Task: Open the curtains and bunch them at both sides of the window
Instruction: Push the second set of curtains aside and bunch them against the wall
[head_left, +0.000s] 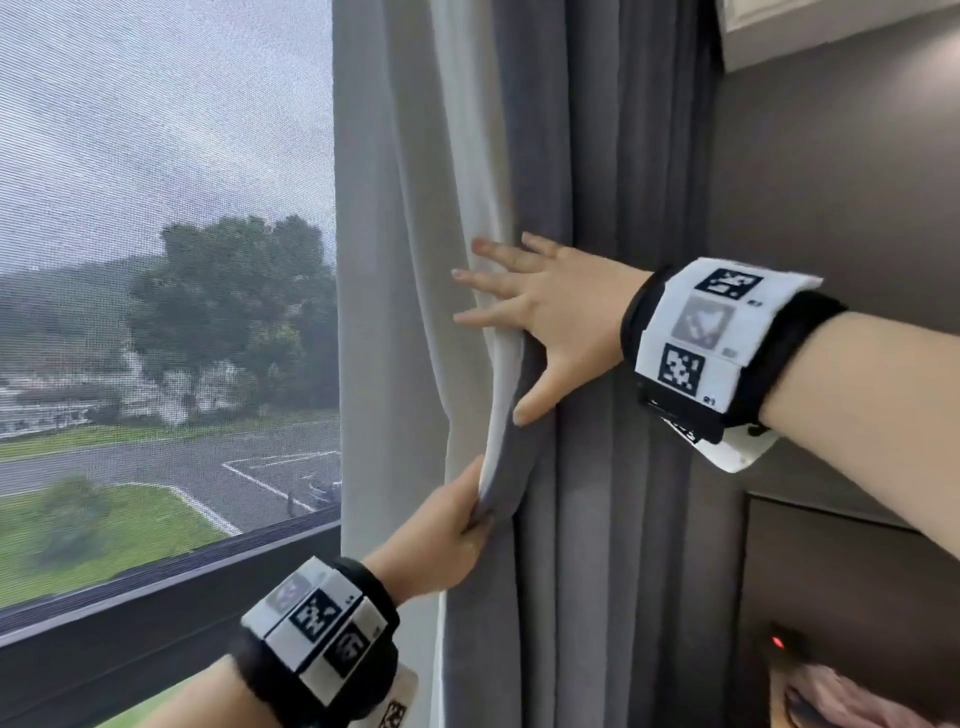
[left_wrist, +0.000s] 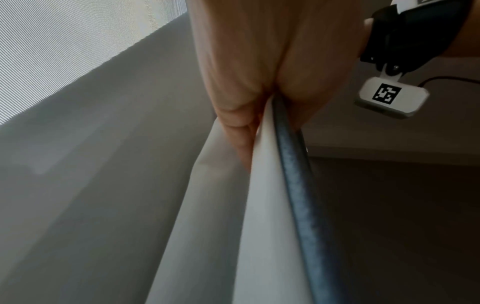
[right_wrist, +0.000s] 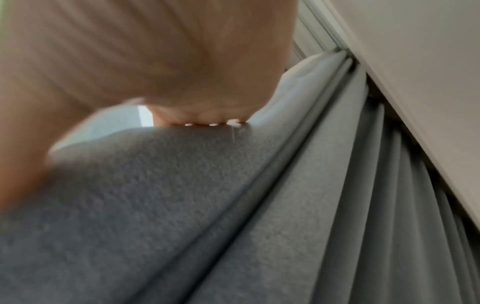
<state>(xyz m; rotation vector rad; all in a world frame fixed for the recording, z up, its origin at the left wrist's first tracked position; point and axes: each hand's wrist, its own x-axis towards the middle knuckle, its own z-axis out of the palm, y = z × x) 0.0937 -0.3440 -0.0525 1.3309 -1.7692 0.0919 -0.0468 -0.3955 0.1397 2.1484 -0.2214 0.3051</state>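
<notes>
Curtain (head_left: 613, 364) bunched at 3 o'clock of window (head_left: 156, 260), folds hanging vertical. Left hand (head_left: 441, 530) at 6 o'clock: grip pinching curtain's leading edge, white lining outward. Right hand (head_left: 545, 317) just above at 12 o'clock of left: grip released, fingers spread flat, pressing the folds.

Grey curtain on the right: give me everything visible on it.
The grey curtain looks like thick, fuzzy fabric with a white lining. It hangs in vertical folds, bunched at the window's right side beside the wall. The left hand pinches its leading edge low down; the right hand presses it higher up, fingers spread.
</notes>
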